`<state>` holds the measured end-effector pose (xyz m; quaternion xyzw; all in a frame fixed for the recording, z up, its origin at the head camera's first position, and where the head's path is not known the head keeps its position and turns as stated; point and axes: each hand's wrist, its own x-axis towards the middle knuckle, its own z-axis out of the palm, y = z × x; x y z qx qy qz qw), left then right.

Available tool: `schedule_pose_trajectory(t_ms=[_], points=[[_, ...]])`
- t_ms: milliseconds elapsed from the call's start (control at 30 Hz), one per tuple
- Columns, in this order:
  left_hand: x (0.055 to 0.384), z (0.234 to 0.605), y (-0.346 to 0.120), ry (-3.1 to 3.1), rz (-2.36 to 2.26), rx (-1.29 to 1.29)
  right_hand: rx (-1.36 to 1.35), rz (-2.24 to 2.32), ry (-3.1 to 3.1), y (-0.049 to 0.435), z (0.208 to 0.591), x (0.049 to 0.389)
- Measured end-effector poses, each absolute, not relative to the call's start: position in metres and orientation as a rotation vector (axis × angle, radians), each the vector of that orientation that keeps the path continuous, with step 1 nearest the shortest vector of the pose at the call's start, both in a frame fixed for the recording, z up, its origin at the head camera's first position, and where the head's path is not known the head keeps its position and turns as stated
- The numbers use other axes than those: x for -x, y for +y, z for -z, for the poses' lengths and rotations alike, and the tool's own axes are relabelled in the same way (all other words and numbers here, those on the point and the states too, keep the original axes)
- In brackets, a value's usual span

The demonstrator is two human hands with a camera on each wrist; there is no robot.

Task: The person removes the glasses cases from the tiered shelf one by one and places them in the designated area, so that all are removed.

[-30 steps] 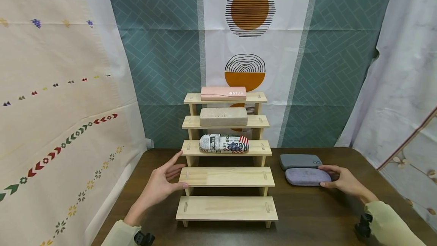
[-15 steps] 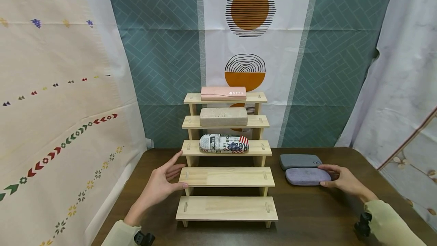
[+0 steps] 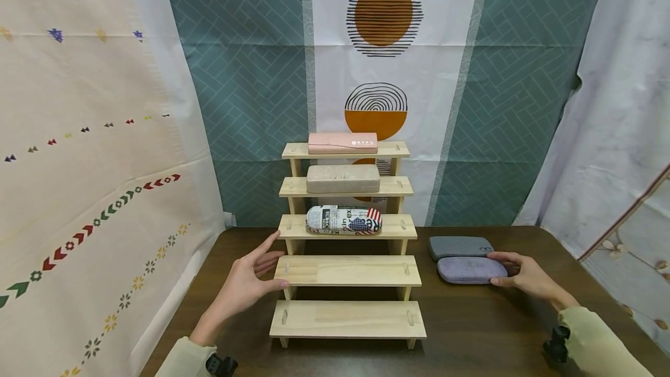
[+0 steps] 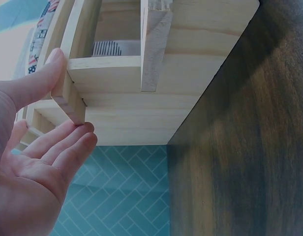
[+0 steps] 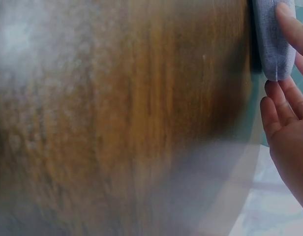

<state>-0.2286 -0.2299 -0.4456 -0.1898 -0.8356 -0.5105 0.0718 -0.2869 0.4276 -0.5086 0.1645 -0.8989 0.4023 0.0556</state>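
Teal-and-white cloth (image 3: 251, 86) is hanging behind a dark wooden worktop (image 3: 487, 330), with cream patterned cloth (image 3: 78, 92) covering the left side and pale cloth (image 3: 617, 132) draping down the right. Near the middle, a five-step wooden stand (image 3: 348, 319) is standing upright. Its top step is carrying a pink case (image 3: 342, 143), the next one down a beige case (image 3: 342, 179), and the middle one a rounded case with newsprint and flag patterns (image 3: 343, 220); all three are lying lengthwise along their steps.

To the right of the stand, a lavender case (image 3: 468, 271) is lying on the worktop, with a grey case (image 3: 455, 246) sitting right along its far side. The right hand (image 3: 528, 276) is pinching the lavender case at its right end, thumb on the near side and fingers on the far side. Meanwhile the left hand (image 3: 248, 278) is gripping the left edge of the stand: its thumb is touching the second step from the bottom, and its index finger is reaching the corner of the middle step. Pale sleeves (image 3: 599, 339) are covering both forearms.
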Motion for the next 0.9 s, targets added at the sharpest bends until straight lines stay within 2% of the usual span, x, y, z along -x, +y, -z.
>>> schedule_pose_trajectory(t_ms=[233, 433, 900], points=[[0.229, 0.446, -0.230, -2.510, 1.533, 0.578, -0.523, -1.160, -2.666, 0.426, 0.504, 0.284], [0.228, 0.446, -0.230, -2.513, 1.536, 0.578, -0.536, -1.033, -2.705, 0.416, 0.481, 0.273], [0.229, 0.446, -0.230, -2.504, 1.515, 0.592, -0.753, -0.997, -2.626, 0.334, 0.423, 0.240]])
